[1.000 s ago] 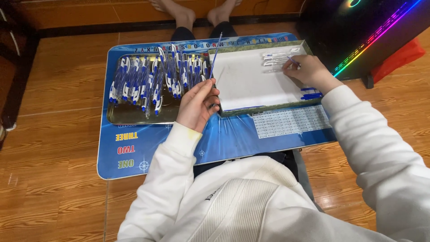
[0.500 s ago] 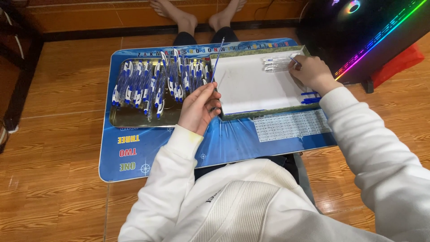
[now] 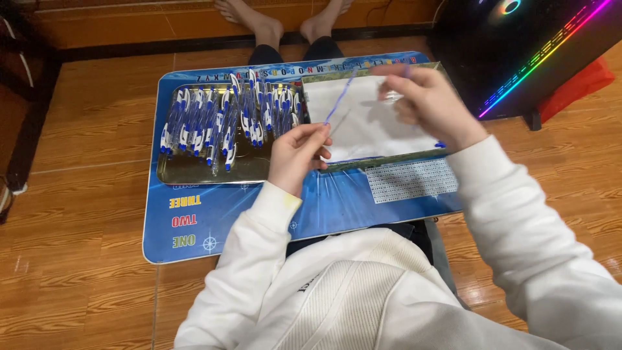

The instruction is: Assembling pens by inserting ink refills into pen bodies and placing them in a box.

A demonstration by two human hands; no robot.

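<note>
While the left hand (image 3: 299,152) pinches the thin blue refill (image 3: 339,97) over the white tray (image 3: 363,129), the right hand (image 3: 424,104) grips a clear pen barrel (image 3: 392,97); align both tips steadily.

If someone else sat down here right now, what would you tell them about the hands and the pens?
Left hand: pinching the lower end of a thin blue refill, which slants up toward the right hand.
Right hand: raised over the white tray, fingers closed on a small clear part; what it is, is too blurred to tell.
Metal tray: holds a heap of blue-and-white pens.
Both trays sit on the blue lap table.
Done: many pens lie assembled in the metal tray.
Left: the refill in hand is not yet inside a pen.
</note>
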